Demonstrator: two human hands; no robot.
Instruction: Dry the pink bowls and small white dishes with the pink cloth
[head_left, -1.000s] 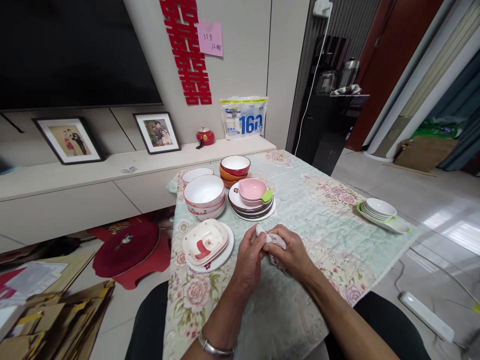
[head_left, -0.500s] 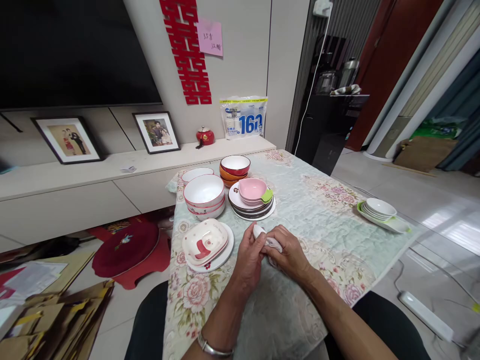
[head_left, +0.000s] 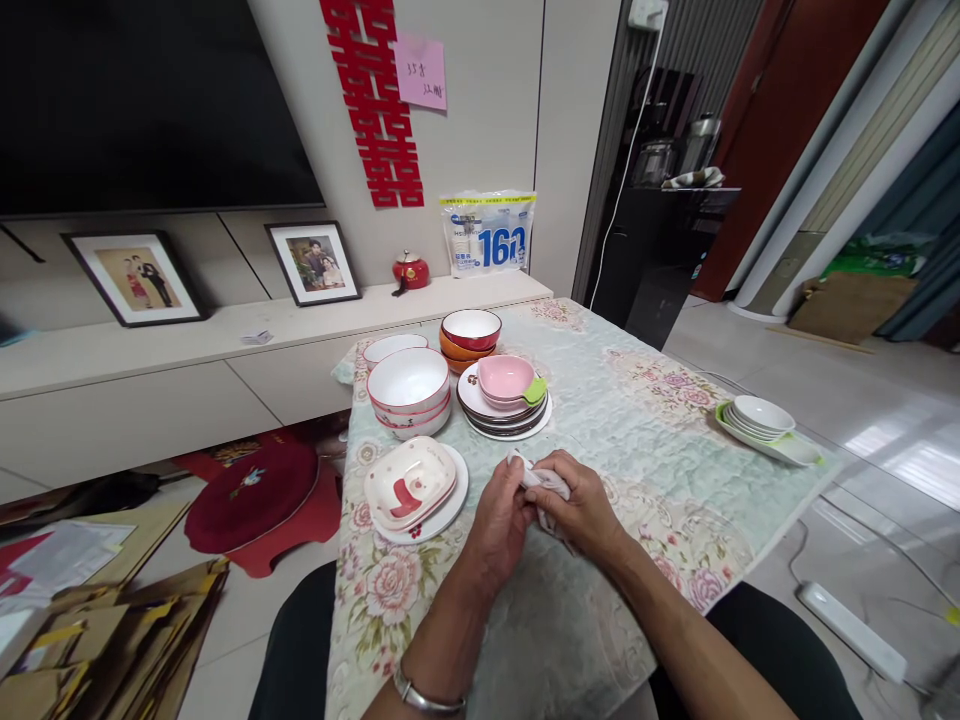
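Both of my hands meet over the floral tablecloth (head_left: 645,400), near the front middle of the table. My left hand (head_left: 501,515) and my right hand (head_left: 579,505) are both closed around a small white crumpled cloth (head_left: 541,482), which pokes out between the fingers. Just beyond the hands stands a stack of plates (head_left: 504,415) with a pink bowl (head_left: 505,376) and a green-handled piece on top. To the left lies a rectangular white dish with a red pattern (head_left: 410,483) on a round plate.
A stack of white-and-red bowls (head_left: 409,391), red and orange bowls (head_left: 470,335) and another bowl (head_left: 393,348) stand at the table's far left. Small white dishes on a green tray (head_left: 763,426) sit at the right edge. A low cabinet (head_left: 187,370) runs behind; cardboard and a red cushion lie on the floor.
My hands shifted slightly while working the cloth between them; the cloth's visible part changed shape. The dishes have not moved.
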